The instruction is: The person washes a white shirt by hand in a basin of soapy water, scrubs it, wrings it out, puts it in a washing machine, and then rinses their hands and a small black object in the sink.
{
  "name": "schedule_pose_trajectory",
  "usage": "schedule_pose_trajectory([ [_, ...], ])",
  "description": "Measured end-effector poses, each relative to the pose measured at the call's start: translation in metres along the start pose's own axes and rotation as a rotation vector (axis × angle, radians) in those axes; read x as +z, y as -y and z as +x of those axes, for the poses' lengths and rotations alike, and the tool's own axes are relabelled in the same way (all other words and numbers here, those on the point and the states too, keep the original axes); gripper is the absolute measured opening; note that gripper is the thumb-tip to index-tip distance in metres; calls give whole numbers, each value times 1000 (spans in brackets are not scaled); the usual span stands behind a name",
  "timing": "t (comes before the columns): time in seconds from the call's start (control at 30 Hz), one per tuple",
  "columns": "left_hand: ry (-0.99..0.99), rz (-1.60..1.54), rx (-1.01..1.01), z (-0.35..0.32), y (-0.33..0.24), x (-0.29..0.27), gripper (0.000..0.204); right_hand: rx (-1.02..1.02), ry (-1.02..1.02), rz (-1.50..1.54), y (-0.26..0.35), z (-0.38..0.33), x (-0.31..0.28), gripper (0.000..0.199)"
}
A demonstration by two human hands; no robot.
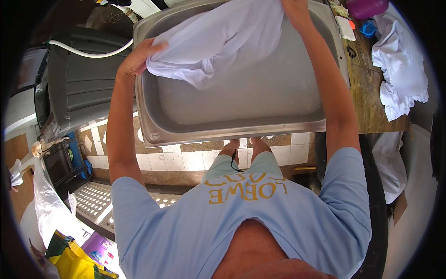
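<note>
A wet-looking white cloth (218,35) is spread across the far left part of a stainless steel sink (241,129), with folds drooping into the basin. My left hand (137,58) grips its left end at the sink's left rim, thumb lying over the fabric. At the top edge of the view, my right hand (296,13) is closed at the cloth's far right end; its fingertips are partly cut off by the frame. Below the cloth, the basin looks cloudy grey, and I cannot tell how deep any water is.
A wooden counter (367,95) on the right bears a crumpled white garment (402,65), a white bar (345,28), a blue object (368,29) and a purple container (367,7). Left stand a dark grey ribbed plastic unit (90,79) and a white hose (88,54). A yellow bag (76,260) lies lower left.
</note>
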State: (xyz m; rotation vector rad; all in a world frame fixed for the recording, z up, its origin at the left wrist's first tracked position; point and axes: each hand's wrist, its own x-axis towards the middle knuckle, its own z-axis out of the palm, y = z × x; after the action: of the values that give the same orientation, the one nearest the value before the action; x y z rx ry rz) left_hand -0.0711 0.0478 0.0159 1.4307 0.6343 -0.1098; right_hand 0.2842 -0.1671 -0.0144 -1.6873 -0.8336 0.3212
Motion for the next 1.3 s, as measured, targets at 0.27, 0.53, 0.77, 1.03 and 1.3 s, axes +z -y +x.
schedule_pose_trajectory([
  [0.27,-180,-107,216,-1,-29,62,31,-346,103,-144,28,-82,63,17],
  [0.53,-274,326,742,-16,-29,235,21,92,458,310,-1,-116,102,28],
  [0.77,-251,394,814,-37,-50,278,23,211,492,981,18,-86,129,40],
  [1.03,-131,275,809,-53,-64,261,34,284,1071,1253,15,-76,106,54],
  [1.3,-316,-12,407,-39,-53,69,21,315,699,-15,70,-65,-6,55],
])
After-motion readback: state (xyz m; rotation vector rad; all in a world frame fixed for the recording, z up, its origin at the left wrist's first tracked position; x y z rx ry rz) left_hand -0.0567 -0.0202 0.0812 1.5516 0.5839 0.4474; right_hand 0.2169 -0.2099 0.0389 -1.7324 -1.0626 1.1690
